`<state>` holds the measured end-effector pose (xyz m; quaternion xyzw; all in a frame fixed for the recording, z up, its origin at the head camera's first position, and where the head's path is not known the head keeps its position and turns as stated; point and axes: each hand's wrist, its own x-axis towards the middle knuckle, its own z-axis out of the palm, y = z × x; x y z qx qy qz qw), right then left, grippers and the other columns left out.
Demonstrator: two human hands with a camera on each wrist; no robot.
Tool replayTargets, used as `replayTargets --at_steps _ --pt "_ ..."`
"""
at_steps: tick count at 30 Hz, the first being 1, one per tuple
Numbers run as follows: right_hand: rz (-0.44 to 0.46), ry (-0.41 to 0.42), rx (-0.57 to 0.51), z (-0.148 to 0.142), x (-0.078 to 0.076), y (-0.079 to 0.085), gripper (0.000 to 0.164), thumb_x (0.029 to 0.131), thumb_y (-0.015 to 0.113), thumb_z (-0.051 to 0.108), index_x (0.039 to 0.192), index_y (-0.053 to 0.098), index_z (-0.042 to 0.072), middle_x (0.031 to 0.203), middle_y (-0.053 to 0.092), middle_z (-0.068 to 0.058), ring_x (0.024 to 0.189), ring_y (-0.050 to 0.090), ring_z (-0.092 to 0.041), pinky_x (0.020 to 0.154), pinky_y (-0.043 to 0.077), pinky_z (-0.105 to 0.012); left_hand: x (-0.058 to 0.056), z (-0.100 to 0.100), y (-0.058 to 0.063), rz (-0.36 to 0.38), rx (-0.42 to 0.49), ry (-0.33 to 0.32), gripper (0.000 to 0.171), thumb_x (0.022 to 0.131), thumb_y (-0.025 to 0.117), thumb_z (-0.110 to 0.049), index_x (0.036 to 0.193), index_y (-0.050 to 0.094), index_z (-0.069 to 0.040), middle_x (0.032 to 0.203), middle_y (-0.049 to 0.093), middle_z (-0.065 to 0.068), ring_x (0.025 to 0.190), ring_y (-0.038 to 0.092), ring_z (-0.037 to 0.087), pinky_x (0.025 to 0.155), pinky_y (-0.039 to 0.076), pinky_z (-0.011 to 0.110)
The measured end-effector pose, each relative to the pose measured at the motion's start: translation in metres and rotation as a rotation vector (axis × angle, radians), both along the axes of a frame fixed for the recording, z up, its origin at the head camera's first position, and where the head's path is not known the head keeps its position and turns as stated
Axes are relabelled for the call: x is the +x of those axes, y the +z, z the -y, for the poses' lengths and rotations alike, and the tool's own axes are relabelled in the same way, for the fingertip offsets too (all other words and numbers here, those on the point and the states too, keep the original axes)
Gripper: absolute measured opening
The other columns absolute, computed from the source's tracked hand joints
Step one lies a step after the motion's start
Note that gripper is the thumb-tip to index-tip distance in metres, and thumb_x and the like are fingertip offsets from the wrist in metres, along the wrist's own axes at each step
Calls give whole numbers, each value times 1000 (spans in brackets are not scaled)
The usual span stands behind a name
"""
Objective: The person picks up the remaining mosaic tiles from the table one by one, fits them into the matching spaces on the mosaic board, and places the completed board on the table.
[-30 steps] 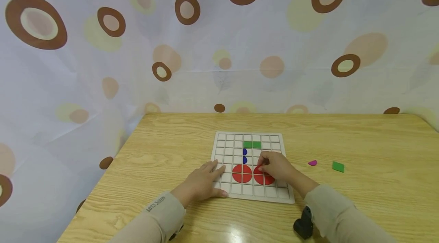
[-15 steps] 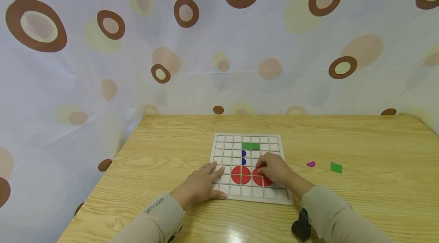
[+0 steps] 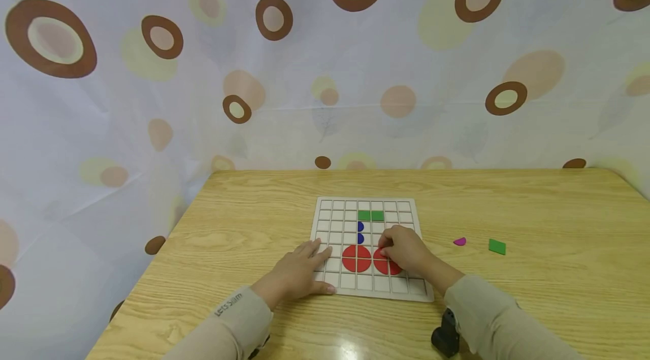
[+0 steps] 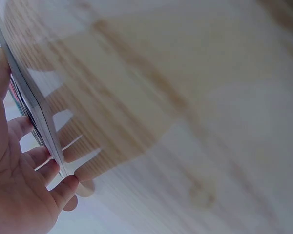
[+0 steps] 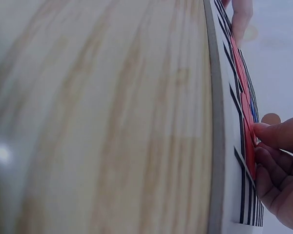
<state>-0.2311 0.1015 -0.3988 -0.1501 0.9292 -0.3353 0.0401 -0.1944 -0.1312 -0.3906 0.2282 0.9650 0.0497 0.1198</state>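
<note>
Pale, streaky wood makes up the table (image 3: 284, 329), its near part carrying a bright spot of glare midway along. Two beige sleeves (image 3: 244, 309) come in from the near side, the left one printed with dark lettering, and a black device (image 3: 446, 337) sits by the right cuff. The board (image 3: 347, 281), white and gridded with a pale rim, lies flat in the middle of the table. At its near left corner the left hand (image 3: 301, 271) rests with fingers spread, the thumb along the near edge. Well apart from it, the right hand (image 3: 408, 250) bends over the right red disc (image 3: 384, 265), partly hiding it; its fingers are curled and the thumb touches the red, though whether they pinch a piece I cannot tell. The left red disc (image 3: 350, 253) lies just beside, between the hands. To the right, on bare wood, are a green piece (image 3: 497, 246) and, nearer the board, a magenta piece (image 3: 459, 241). Farther up the grid come two blue half-discs (image 3: 361, 238) in one column, flat sides left, then two green rectangles (image 3: 377, 215) side by side. Beyond the table's straight far edge hangs whitish cloth (image 3: 304, 72), creased, printed with brown rings and peach and yellow spots; it covers the left side too.
</note>
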Motion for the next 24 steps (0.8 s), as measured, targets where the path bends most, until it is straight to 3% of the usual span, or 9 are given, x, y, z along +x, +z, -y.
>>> replayTargets --at_steps 24 --pt "-25 -7 20 3 0 2 8 73 64 0 79 60 5 72 54 0 67 47 -12 60 43 -27 -1 0 0 1 -18 1 78 73 48 -61 136 29 -18 140 20 8 127 18 26 96 26 44"
